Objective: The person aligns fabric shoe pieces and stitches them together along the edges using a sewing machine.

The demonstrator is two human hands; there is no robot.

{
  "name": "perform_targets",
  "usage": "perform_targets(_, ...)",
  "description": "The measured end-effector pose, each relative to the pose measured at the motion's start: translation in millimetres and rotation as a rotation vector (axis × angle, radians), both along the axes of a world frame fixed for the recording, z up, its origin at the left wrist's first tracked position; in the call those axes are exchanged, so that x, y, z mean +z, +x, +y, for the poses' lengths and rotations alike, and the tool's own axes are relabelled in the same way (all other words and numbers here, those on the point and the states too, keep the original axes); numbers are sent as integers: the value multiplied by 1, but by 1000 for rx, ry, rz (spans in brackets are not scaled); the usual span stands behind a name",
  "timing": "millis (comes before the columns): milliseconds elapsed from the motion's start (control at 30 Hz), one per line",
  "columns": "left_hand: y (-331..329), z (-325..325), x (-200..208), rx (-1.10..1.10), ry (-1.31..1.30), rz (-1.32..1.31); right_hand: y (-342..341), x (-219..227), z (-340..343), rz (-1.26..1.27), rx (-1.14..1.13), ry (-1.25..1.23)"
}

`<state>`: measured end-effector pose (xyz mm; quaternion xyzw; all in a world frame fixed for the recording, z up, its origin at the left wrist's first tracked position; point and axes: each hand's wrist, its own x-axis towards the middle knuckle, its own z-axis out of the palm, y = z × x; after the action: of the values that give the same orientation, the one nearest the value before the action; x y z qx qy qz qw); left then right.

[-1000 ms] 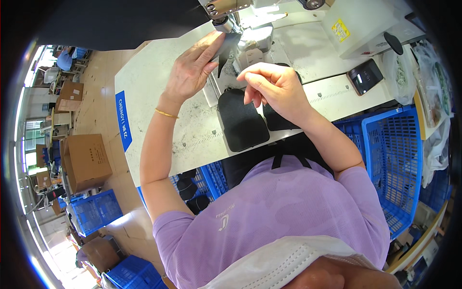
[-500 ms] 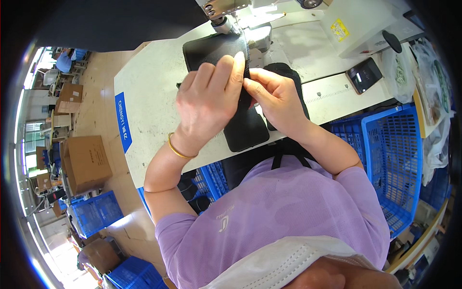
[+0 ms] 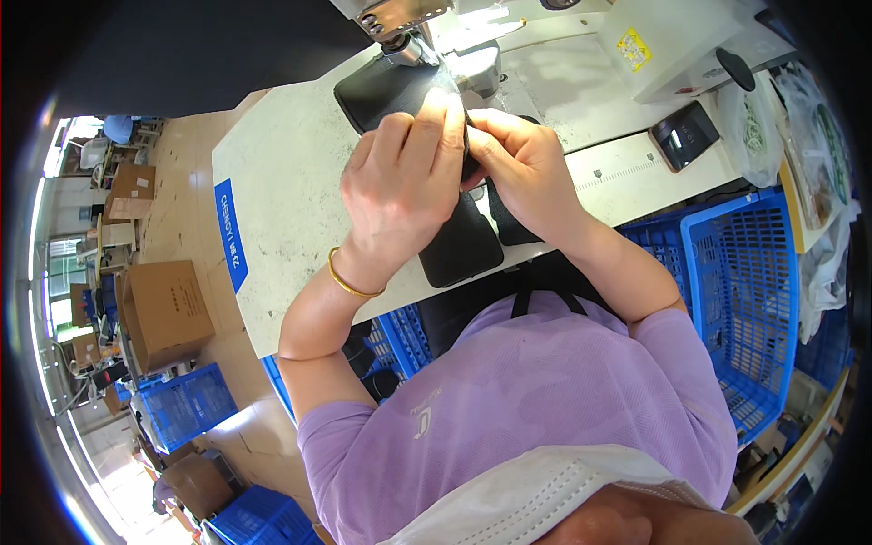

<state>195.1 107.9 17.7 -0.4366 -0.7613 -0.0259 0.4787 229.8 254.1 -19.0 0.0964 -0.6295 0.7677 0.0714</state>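
Observation:
A flat black panel with rounded corners lies beneath the metal head of a sewing machine. My left hand rests over the panel's near part, its fingers bent and gathered at the right edge. Against that same edge my right hand pinches with thumb and forefinger. The two hands nearly touch, and they hide the part between the fingertips. Below my left hand lies another black rounded piece; whether it joins the panel cannot be seen. A further black piece is partly under my right hand.
The pale worktable has a phone on its right side, beside a clear plastic bag. A blue crate stands right of my body. Cardboard boxes and blue crates sit on the floor at left.
The view has shifted slightly. My hands remain on the panel, and my left hand's fingers lie flatter and closer to the right hand. The panel is turned a little.

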Motion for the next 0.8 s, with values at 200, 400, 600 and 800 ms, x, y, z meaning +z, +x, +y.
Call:
perform_targets(200,-12,-1,3,8,3,-39,-10,3,0,-1,-14,18)
perform_targets(400,-17,0,2,-6,40,-66,-12,4,2,-12,-21,37)
perform_targets(600,-6,-2,6,-74,214,-239,-9,8,3,22,-3,31)
perform_targets(800,-14,-17,1,51,356,-456,-3,5,-2,23,-37,51)
